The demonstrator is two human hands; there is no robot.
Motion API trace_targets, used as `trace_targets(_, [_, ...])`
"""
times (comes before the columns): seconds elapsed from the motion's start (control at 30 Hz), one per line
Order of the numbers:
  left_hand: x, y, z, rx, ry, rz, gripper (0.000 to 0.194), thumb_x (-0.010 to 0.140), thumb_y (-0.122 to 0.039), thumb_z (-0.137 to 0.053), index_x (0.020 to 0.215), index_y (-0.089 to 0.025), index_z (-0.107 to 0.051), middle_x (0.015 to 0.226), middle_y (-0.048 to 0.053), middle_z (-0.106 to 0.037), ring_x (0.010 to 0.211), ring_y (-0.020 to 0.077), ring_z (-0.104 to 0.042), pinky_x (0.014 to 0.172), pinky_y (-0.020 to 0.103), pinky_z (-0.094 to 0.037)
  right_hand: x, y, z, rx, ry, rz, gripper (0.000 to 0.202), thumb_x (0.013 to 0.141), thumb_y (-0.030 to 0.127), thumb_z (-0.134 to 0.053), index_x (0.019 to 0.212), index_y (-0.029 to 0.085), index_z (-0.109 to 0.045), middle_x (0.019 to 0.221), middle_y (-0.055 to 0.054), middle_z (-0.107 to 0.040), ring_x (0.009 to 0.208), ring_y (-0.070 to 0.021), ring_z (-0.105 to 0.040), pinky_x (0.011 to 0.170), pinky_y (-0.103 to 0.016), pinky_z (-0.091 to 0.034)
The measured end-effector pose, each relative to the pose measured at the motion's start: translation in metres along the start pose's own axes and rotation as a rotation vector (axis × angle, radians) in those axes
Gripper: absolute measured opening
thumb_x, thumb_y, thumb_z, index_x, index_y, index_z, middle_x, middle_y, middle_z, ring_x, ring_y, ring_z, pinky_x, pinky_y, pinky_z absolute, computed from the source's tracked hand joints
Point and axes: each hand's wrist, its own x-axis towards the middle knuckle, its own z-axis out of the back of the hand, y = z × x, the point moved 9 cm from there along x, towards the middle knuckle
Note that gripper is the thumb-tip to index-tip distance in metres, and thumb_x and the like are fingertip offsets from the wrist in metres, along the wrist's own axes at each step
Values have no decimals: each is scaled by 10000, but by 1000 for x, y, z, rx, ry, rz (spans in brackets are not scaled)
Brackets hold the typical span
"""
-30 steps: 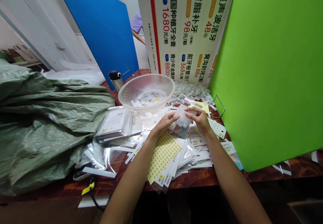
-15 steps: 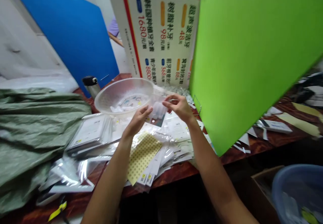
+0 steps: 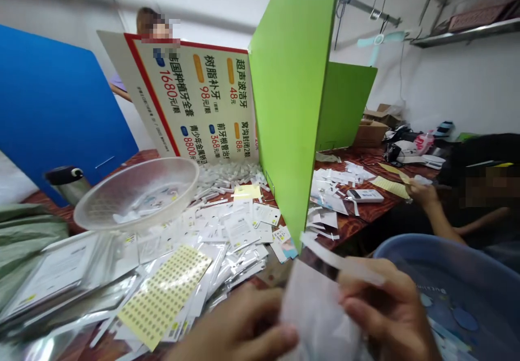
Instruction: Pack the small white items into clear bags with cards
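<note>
A translucent plastic bag (image 3: 312,307) is close to me, over the table's front edge, with a pale strip (image 3: 320,250) along its top. My right hand (image 3: 390,301) is closed on the bag's upper right, its fingers pinching near the strip. At the bag's left side is my left hand (image 3: 247,326), blurred, its thumb and fingers closed on that edge. What the bag contains is too smeared to make out. Left of my hands lies a yellow sheet of round stickers (image 3: 166,293) on top of flat clear packets and printed cards (image 3: 235,225).
A translucent basket (image 3: 91,209) with small packets stands left, beside a flask (image 3: 67,185). Small white tubes (image 3: 227,176) are heaped behind the cards. A green partition (image 3: 288,106) rises at centre. Right are a blue tub (image 3: 390,247) and a co-worker's hand (image 3: 424,193) with a yellow sheet.
The view has swung to the right. Both my hands have moved from beside the basket toward me and right, to near the blue tub, with a translucent bag between them.
</note>
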Motion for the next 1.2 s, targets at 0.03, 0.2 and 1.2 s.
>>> trace_targets(0.03, [14,10,-33,-132,52,42,346,882,-595,-617,1080,-337,-737,1091,6,-750,920,223,-682,788,277,-532,-14,-23,32,-21,-136,-134,253,757,428,-805,722,194,-713,638,-29,-650,528,-158,-580,451,-249,-426])
trace_targets(0.2, [92,30,-132,-992,55,-19,616,777,-694,-696,1246,-296,-676,1213,119,-713,779,225,-752,632,270,-539,-37,-97,133,39,-730,-357,384,617,449,-883,798,155,-714,625,-16,-656,479,-135,-532,409,-231,-374])
trace_targets(1.2, [-268,224,-192,-2,-610,700,206,925,-460,-616,960,-266,-673,979,34,-705,897,221,-676,784,309,-546,-248,-213,-20,-253,1007,-997,414,789,618,-639,705,216,-693,703,-23,-667,712,-209,-633,683,-303,-511])
